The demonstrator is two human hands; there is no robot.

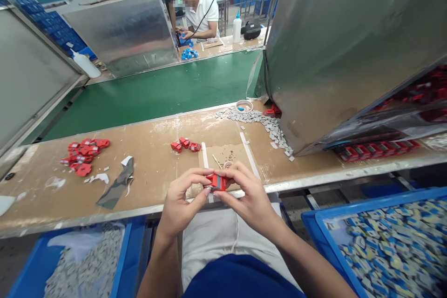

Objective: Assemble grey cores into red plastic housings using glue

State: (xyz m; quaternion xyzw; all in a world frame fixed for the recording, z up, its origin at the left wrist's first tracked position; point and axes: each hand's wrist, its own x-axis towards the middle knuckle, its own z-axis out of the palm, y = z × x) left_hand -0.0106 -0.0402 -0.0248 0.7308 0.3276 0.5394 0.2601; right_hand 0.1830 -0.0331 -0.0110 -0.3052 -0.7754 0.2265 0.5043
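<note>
Between my two hands, just over the front edge of the bench, is a small red toy car body with a grey part on it. My left hand pinches its left end with thumb and fingers. From the other side my right hand grips the right end. Beyond my hands lies a cardboard work mat edged with white tape strips, with a thin stick and a small ring-shaped dish on it. Some red car bodies sit just left of the mat.
Small grey pieces spread beside a metal panel. More red bodies and a camouflage cloth lie left. A green conveyor belt runs behind the bench. Blue crates flank me below. Opposite, a person handles blue parts.
</note>
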